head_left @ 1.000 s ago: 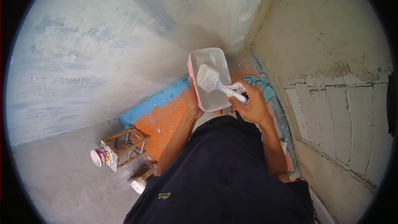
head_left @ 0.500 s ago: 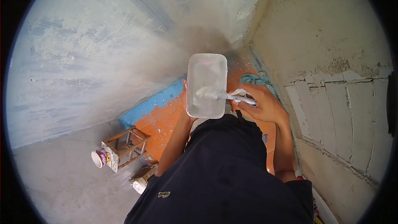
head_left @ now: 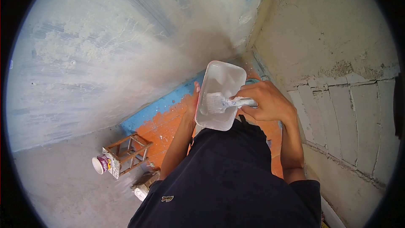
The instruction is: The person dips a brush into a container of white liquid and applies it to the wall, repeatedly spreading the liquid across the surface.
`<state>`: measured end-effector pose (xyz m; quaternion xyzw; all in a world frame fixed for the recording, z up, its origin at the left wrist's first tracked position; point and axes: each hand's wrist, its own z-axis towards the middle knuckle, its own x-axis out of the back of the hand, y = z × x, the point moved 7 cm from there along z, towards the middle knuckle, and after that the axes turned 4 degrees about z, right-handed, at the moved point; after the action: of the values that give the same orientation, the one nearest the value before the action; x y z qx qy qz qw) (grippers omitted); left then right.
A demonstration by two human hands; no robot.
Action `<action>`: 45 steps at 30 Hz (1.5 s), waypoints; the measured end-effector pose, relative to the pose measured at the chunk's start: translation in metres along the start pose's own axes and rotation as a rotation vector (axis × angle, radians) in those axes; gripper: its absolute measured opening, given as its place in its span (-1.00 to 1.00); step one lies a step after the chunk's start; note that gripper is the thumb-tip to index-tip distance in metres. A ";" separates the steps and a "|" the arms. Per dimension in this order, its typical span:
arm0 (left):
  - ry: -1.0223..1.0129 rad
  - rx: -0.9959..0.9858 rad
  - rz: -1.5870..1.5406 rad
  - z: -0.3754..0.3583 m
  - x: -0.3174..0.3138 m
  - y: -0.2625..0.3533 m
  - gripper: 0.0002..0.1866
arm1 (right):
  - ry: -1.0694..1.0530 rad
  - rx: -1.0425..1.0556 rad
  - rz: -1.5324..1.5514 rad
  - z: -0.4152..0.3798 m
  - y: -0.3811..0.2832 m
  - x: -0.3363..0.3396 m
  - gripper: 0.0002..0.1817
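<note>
A white rectangular tub (head_left: 214,120) with whitish paint inside is held up in front of my body, tilted. My left hand (head_left: 195,101) grips it from its left side; part of the fingers is hidden behind the tub. In my right hand (head_left: 270,103) is a paintbrush (head_left: 240,102) with a paint-smeared handle, fingers closed round it. The brush's white bristles are inside the tub, against its left inner wall.
A wall (head_left: 84,67) with streaky white coating over blue rises at the left. To the right stands a rough grey wall (head_left: 333,29). A wooden stool (head_left: 130,154) with a paper tub (head_left: 100,164) on it is at lower left, by the orange floor (head_left: 162,128).
The tub has tilted and shifted slightly right and down. The brush has turned, its bristles now plainly visible against the tub's wall, and my right hand has moved slightly.
</note>
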<state>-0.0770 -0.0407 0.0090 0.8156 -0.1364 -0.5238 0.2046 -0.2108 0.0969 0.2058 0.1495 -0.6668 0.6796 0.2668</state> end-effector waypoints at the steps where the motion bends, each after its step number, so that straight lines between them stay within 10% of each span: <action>1: -0.006 0.002 0.011 -0.001 -0.002 0.000 -0.18 | 0.005 0.016 -0.008 0.001 0.000 0.002 -0.71; 45: -0.102 -0.005 -0.040 0.025 0.005 -0.023 -0.32 | 0.330 0.097 0.082 0.001 0.024 -0.018 -0.77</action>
<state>-0.0976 -0.0272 -0.0152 0.7898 -0.1289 -0.5692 0.1888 -0.2095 0.0940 0.1755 0.0213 -0.5860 0.7365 0.3372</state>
